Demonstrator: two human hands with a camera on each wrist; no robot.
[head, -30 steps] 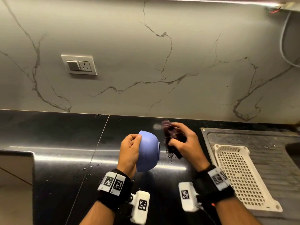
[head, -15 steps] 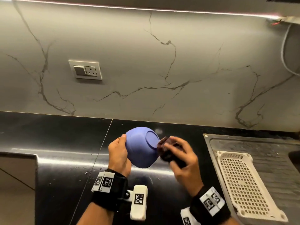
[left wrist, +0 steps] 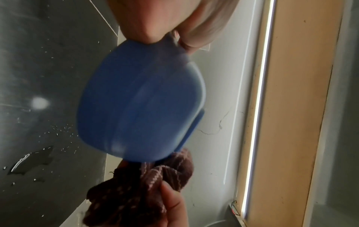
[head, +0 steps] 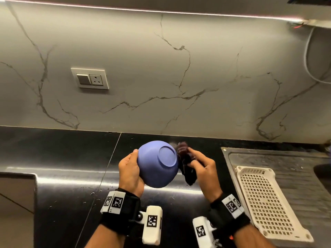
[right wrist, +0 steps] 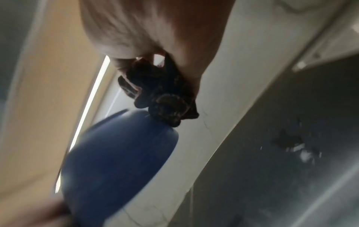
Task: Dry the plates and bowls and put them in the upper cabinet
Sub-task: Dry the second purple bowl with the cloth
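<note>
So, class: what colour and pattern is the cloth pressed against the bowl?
The cloth is dark maroon-brown with pale pinkish stripes and dots, clearest in the left wrist view.

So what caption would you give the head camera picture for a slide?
Left hand holds a blue bowl bottom-up over the black counter while the right hand presses a dark cloth against its base.

A white perforated tray point(head: 265, 201) lies on the steel drainboard point(head: 293, 158) beside a wet black countertop point(head: 59, 154). A switch and socket plate point(head: 90, 78) sits on the veined marble wall point(head: 179, 68).
</note>
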